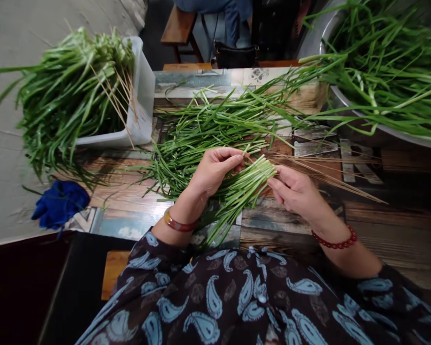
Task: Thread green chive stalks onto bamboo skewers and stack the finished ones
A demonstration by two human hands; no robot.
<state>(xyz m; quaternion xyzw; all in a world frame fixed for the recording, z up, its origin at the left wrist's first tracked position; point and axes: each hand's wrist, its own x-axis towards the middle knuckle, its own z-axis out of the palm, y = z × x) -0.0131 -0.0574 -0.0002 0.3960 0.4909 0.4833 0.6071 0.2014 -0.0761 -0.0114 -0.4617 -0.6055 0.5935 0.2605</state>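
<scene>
A flat row of garlic chives lies fanned out before me, pale stem ends together at the upper right and green leaves toward me. My left hand is closed in a pinch at the row's upper left side. A short length of thin bamboo skewer shows between its fingertips and the stems. At the stems' right edge, my right hand pinches the pale ends between thumb and fingers. Behind my hands, a loose pile of chives spreads over the table. Several bare skewers lie right of my hands.
A white plastic bin heaped with chives and skewers stands at the left. At the right, a large metal bowl overflows with chives. A blue cloth lies by the wall. Beyond the wood-patterned table are a black bag and a stool.
</scene>
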